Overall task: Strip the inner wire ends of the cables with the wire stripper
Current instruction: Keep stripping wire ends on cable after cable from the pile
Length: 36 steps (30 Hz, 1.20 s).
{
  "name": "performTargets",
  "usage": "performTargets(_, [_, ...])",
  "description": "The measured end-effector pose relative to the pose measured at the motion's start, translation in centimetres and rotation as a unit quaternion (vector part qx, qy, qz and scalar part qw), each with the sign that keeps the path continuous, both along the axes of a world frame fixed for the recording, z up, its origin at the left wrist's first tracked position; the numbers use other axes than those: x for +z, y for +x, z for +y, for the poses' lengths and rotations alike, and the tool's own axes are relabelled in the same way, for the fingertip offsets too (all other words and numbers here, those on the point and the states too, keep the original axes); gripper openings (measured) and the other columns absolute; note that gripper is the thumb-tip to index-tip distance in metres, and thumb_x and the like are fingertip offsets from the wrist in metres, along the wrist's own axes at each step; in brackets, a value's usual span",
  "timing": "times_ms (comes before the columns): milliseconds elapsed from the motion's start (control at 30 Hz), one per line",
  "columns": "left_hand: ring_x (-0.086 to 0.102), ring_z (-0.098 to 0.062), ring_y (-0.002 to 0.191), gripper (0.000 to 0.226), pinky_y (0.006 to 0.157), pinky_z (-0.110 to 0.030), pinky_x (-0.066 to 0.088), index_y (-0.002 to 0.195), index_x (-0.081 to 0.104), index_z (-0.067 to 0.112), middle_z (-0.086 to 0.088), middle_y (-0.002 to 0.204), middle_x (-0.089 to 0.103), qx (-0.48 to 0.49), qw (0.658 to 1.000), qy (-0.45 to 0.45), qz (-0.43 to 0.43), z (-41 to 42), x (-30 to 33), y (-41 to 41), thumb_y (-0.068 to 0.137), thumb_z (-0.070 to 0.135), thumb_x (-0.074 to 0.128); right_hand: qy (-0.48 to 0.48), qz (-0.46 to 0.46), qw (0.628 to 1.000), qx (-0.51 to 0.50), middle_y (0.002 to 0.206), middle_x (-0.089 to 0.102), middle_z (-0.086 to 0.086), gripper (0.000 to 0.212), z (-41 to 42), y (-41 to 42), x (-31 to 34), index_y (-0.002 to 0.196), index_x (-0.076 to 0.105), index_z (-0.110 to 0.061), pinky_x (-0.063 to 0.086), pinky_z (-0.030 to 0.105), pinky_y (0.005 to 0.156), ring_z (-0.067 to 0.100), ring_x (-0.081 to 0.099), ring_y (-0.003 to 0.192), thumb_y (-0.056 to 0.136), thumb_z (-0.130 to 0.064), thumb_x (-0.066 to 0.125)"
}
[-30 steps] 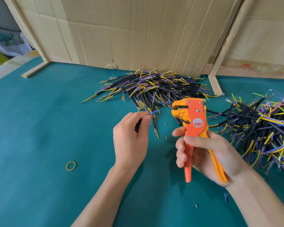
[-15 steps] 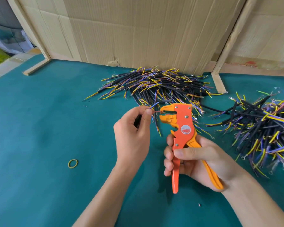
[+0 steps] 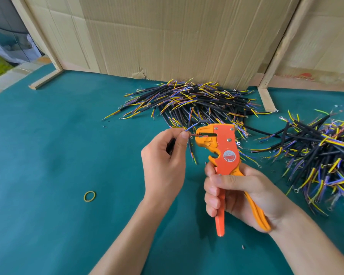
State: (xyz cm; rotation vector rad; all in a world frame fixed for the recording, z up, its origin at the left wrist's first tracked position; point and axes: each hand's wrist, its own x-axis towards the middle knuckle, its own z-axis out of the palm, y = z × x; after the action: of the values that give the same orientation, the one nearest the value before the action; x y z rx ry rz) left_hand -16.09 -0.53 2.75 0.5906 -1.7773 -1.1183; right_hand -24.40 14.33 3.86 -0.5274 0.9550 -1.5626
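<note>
Now | left hand (image 3: 164,161) pinches cable (image 3: 189,130), wire end in stripper mouth | right hand (image 3: 238,192) grips wire stripper (image 3: 225,153) handles

Open green tabletop (image 3: 48,155) toward the left edge, lone rubber band (image 3: 89,196), cable heaps (image 3: 189,102) crowding back and right, cardboard wall (image 3: 177,36) behind

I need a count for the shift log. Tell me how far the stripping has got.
No count is possible. Done: cannot tell which pile is finished, the centre pile or the right pile. In hand: left hand feeds one cable's wire into the wire stripper, gripped by the right hand.
</note>
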Motion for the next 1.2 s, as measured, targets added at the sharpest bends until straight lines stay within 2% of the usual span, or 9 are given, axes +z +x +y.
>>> performTargets(133, [0.037,-0.005,0.052,0.019,0.053,-0.015,0.029,0.084,0.072,0.013,0.015,0.056,0.046,-0.005,1.000,-0.008,0.001,0.2,0.0,0.0,0.098,0.022,0.063,-0.002,0.005,1.000,-0.005,0.071,0.050,0.011,0.034,0.0,-0.1,0.0,0.089,0.061,-0.007,0.052,0.039,0.058,0.025,0.053,0.058,0.073,-0.018,0.089])
performTargets(433, [0.037,-0.006,0.052,0.021,0.053,-0.016,0.029,0.084,0.072,0.013,0.014,0.056,0.046,-0.001,1.000,-0.009,0.002,0.2,0.0,0.0,0.096,0.026,0.062,-0.009,0.004,1.000,0.005,0.071,0.050,0.010,0.031,0.1,-0.2,0.1,0.089,0.063,-0.008,0.052,0.039,0.059,0.025,0.053,0.059,0.074,-0.017,0.088])
performTargets(567, [0.037,-0.006,0.052,0.019,0.053,-0.016,0.028,0.082,0.071,0.014,0.014,0.055,0.046,-0.001,1.000,-0.007,-0.003,0.2,0.0,0.0,0.097,0.024,0.063,0.010,0.008,1.000,-0.010,0.069,0.047,0.010,0.014,0.1,0.0,0.4,0.085,0.062,-0.008,0.049,0.038,0.055,0.025,0.050,0.055,0.082,-0.010,0.076])
performTargets(633, [0.037,-0.006,0.051,0.018,0.053,-0.015,0.027,0.081,0.070,0.016,0.016,0.054,0.044,-0.003,1.000,-0.012,-0.010,0.2,0.1,0.0,0.097,0.022,0.064,0.019,0.013,0.999,-0.023,0.066,0.045,0.009,0.012,0.0,0.1,0.4,0.080,0.060,-0.009,0.046,0.036,0.052,0.023,0.047,0.052,0.085,-0.011,0.071])
performTargets(800, [0.039,-0.005,0.051,0.018,0.053,-0.014,0.028,0.079,0.069,0.019,0.017,0.054,0.045,-0.003,1.000,-0.016,-0.013,0.2,0.2,0.1,0.096,0.023,0.064,0.010,0.031,0.999,-0.029,0.062,0.040,0.006,0.034,-0.1,0.4,0.6,0.073,0.055,-0.011,0.042,0.031,0.047,0.020,0.042,0.046,0.074,-0.023,0.087])
performTargets(967, [0.046,-0.003,0.055,0.015,0.056,-0.014,0.036,0.082,0.073,0.016,0.015,0.060,0.057,-0.012,1.000,-0.006,-0.015,0.4,0.1,0.0,0.095,0.018,0.067,0.017,0.033,0.995,-0.088,0.054,0.028,0.001,0.053,-0.5,0.5,0.2,0.069,0.048,-0.016,0.031,0.020,0.036,0.012,0.028,0.036,0.059,-0.031,0.097])
performTargets(1067, [0.036,-0.005,0.052,0.017,0.052,-0.014,0.029,0.080,0.072,0.014,0.014,0.055,0.047,-0.010,1.000,0.007,-0.010,0.2,0.0,-0.1,0.096,0.017,0.067,-0.009,0.013,0.999,-0.043,0.058,0.038,0.004,0.041,-0.1,0.1,0.0,0.074,0.054,-0.013,0.040,0.026,0.041,0.016,0.039,0.040,0.069,-0.025,0.092])
performTargets(1133, [0.033,-0.006,0.052,0.018,0.050,-0.015,0.028,0.079,0.071,0.014,0.014,0.054,0.042,-0.010,1.000,0.014,-0.003,0.0,0.1,0.0,0.097,0.017,0.066,-0.036,-0.021,0.999,-0.020,0.067,0.048,0.009,0.033,0.3,-0.4,-0.1,0.084,0.059,-0.009,0.049,0.036,0.053,0.022,0.050,0.052,0.074,-0.020,0.089])
performTargets(1200, [0.032,-0.005,0.052,0.018,0.050,-0.017,0.028,0.080,0.071,0.014,0.014,0.054,0.040,-0.016,1.000,0.024,0.009,0.1,0.3,0.1,0.097,0.016,0.066,-0.046,-0.038,0.998,-0.021,0.078,0.055,0.015,0.035,0.6,-0.9,-0.2,0.094,0.062,-0.007,0.054,0.043,0.067,0.029,0.058,0.066,0.073,-0.015,0.089])
